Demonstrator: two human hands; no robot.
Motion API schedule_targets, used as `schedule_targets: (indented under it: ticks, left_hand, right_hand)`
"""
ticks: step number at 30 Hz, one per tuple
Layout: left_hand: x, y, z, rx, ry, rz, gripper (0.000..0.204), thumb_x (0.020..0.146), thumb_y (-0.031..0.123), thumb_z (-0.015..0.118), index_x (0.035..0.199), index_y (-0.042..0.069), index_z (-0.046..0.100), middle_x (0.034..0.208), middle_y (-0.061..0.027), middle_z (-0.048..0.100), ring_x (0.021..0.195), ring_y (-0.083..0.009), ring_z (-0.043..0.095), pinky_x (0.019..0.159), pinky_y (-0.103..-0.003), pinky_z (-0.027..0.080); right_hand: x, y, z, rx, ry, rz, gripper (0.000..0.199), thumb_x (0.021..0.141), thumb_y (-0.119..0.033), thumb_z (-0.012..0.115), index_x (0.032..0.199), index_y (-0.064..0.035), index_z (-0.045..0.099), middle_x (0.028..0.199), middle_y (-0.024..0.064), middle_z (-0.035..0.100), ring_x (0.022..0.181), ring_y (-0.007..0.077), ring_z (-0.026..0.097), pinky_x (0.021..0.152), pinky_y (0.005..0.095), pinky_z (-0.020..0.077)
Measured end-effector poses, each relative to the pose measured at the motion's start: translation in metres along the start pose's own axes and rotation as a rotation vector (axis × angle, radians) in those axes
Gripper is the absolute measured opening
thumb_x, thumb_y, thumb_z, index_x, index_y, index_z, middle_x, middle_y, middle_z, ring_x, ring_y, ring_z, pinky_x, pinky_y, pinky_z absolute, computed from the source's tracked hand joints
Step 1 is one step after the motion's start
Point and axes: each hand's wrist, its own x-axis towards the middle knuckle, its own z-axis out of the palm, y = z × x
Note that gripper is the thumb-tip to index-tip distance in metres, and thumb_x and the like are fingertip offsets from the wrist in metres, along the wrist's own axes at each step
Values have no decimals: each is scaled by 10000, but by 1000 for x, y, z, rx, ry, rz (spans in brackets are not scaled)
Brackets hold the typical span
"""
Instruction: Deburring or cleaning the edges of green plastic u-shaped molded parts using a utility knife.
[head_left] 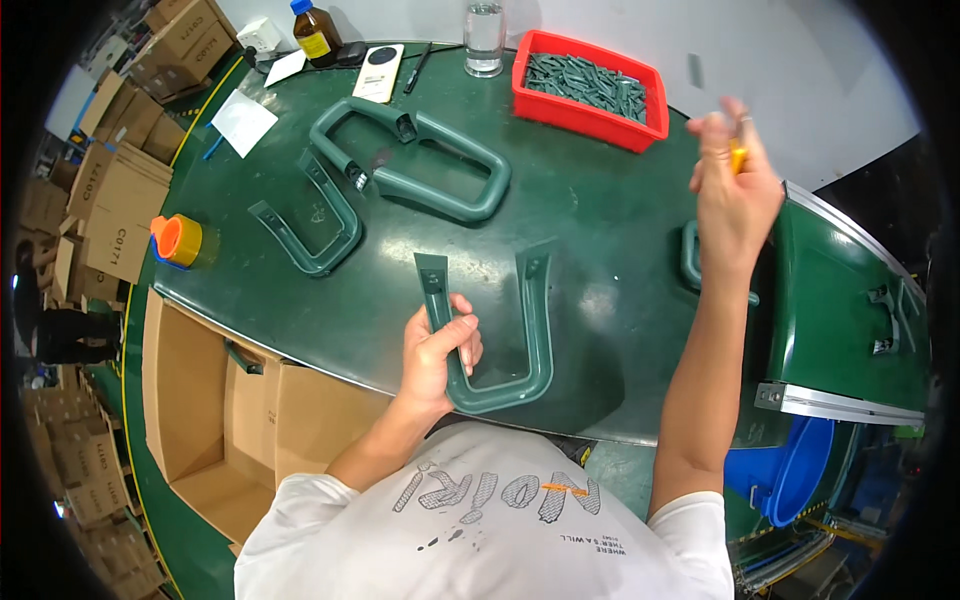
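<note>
Gripping green U-shaped frame [515,393] with wrapped fingers of left hand [432,352]. Holding blurred yellow object [738,157] in bent fingers of right hand [736,195]

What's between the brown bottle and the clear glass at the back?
In the head view, left to right: a rounded black object, a pale phone-like slab, a thin dark pen-like stick, and a dark cable-like line.

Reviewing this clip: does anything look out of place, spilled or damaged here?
One oddity: a blurred dark patch against the pale wall, above the right hand, with nothing visible supporting it. It's too blurred to tell whether it's airborne or a mark. The green strips sit inside the red bin.
</note>
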Motion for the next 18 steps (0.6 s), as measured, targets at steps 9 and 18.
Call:
schedule_targets:
  ticks: [9, 18]
  left_hand:
    - [3, 18, -24, -65, -184, -228, 271, 913, 213, 473, 1058, -11, 519, 516, -54, 476, 426, -132, 390, 482, -272, 304]
    - [11, -15, -26, 632, -271, 421, 657, 667, 90, 821, 1231, -6, 498, 1190, -134, 583, 1146, -210, 528, 964, -352, 406]
  right_hand:
    - [-99, 65, 21, 108, -719, -55, 209, 788, -139, 728, 943, -11, 670, 703, 40, 609, 615, 80, 531, 571, 245, 441]
    - [-174, 58, 34, 727, -300, 822, 277, 883, -226, 652, 735, 2, 601, 555, 16, 509, 458, 76, 445, 417, 215, 307]
